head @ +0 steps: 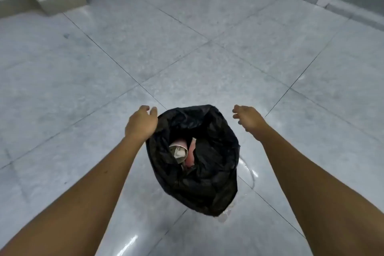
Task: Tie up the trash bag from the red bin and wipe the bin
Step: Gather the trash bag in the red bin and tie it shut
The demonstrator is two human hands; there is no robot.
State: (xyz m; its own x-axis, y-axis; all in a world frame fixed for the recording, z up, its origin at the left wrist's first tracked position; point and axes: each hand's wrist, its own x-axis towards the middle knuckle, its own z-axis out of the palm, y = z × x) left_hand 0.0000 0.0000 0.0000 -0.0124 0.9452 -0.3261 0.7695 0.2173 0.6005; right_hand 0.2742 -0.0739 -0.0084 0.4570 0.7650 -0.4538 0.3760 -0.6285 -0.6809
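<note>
Fingers (236, 110) spread beside trash bag (207, 172), holding nothing.

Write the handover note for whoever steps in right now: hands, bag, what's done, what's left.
Left hand: open, at the left edge of the bag's mouth, touching or nearly so; a grip can't be confirmed.
Right hand: open, apart from the bag, holding nothing.
Bag: black, standing on the tiled floor, mouth open, trash visible inside.
Red bin: not in view, and no cloth either.
Done: the bag appears to be out of the bin.
Left: gather the mouth, tie it, then find the bin and wipe it.
</note>
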